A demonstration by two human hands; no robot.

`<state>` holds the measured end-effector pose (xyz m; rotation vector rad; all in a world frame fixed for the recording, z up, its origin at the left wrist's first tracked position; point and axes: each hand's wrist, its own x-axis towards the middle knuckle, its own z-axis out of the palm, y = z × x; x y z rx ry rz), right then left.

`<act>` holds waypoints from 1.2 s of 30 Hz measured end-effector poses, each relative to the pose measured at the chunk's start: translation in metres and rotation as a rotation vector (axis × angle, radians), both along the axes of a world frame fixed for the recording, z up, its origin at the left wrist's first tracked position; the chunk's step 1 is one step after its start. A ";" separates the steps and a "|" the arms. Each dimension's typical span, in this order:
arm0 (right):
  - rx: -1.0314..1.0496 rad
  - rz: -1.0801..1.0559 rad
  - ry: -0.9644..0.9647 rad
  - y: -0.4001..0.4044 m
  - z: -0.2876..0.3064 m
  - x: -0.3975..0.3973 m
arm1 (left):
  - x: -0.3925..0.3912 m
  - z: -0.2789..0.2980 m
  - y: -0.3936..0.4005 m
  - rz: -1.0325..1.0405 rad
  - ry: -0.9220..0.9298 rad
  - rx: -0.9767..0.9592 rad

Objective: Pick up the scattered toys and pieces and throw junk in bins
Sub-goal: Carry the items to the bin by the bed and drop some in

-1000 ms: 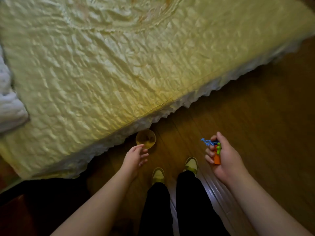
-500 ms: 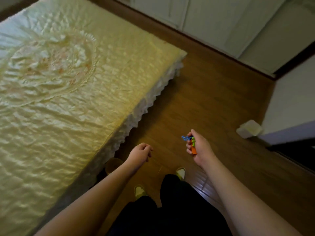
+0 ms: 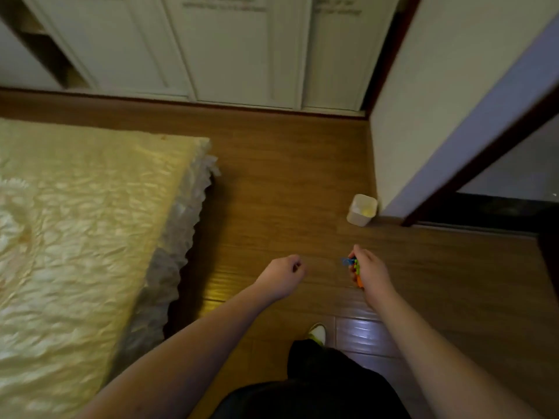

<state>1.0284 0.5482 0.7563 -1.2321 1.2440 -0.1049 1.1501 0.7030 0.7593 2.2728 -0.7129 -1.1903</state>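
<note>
My right hand (image 3: 370, 272) grips a small bunch of toy pieces (image 3: 354, 267): a blue bit sticks out on top, with green and orange pieces below it. My left hand (image 3: 282, 275) hangs over the wooden floor to the left of it, fingers curled, holding nothing that I can see. A small white bin (image 3: 361, 210) with something pale yellow inside stands on the floor ahead and slightly right of my right hand, against the wall corner.
A bed with a shiny yellow cover (image 3: 75, 231) and a white frilled skirt fills the left. White wardrobe doors (image 3: 230, 49) line the far wall. A wall and dark door frame (image 3: 472, 164) stand at the right. My shoe (image 3: 317, 332) shows below.
The view has swung up and right, away from the bed edge and the round yellowish object on the floor. The white bin is now closer ahead. My left fingers have curled in.
</note>
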 end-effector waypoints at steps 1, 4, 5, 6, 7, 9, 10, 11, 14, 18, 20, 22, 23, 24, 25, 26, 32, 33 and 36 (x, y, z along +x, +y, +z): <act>-0.014 -0.025 0.006 -0.018 0.000 -0.005 | 0.000 0.002 -0.021 -0.061 -0.025 0.006; -0.040 -0.049 0.023 -0.067 0.001 -0.021 | 0.005 0.007 -0.071 -0.162 -0.136 0.029; -0.043 -0.044 0.034 -0.081 0.002 -0.025 | 0.008 0.007 -0.082 -0.179 -0.168 0.047; -0.042 -0.039 0.047 -0.094 0.003 -0.029 | 0.010 0.005 -0.090 -0.196 -0.198 0.067; -0.038 -0.036 0.060 -0.106 0.003 -0.034 | 0.012 0.003 -0.097 -0.212 -0.228 0.085; -0.031 -0.038 0.076 -0.127 0.004 -0.039 | 0.016 0.001 -0.105 -0.251 -0.278 0.105; -0.030 -0.038 0.081 -0.136 0.004 -0.041 | 0.018 0.000 -0.109 -0.279 -0.300 0.106; -0.034 -0.033 0.083 -0.144 0.004 -0.043 | 0.020 0.000 -0.114 -0.310 -0.320 0.105; -0.092 0.033 0.090 -0.164 0.002 -0.044 | 0.028 -0.002 -0.132 -0.374 -0.330 0.106; -0.131 0.088 0.117 -0.182 -0.005 -0.041 | 0.037 -0.004 -0.166 -0.494 -0.387 0.044; -0.141 0.111 0.148 -0.194 -0.012 -0.036 | 0.042 -0.009 -0.186 -0.554 -0.437 -0.006; -0.133 0.146 0.178 -0.207 -0.018 -0.026 | 0.049 -0.018 -0.205 -0.623 -0.490 -0.018; -0.122 0.155 0.190 -0.214 -0.021 -0.020 | 0.055 -0.023 -0.216 -0.658 -0.532 -0.023; -0.112 0.154 0.203 -0.222 -0.024 -0.013 | 0.061 -0.028 -0.226 -0.688 -0.575 -0.033; -0.103 0.147 0.216 -0.230 -0.026 -0.005 | 0.067 -0.032 -0.237 -0.710 -0.611 -0.040; -0.095 0.137 0.224 -0.240 -0.030 0.004 | 0.074 -0.035 -0.248 -0.728 -0.639 -0.046; -0.017 0.131 0.297 -0.305 -0.060 0.075 | 0.137 -0.059 -0.313 -0.825 -0.564 0.076; -0.015 0.161 0.313 -0.315 -0.065 0.086 | 0.147 -0.064 -0.321 -0.850 -0.541 0.094; -0.027 0.160 0.326 -0.348 -0.082 0.115 | 0.175 -0.085 -0.344 -0.886 -0.510 0.143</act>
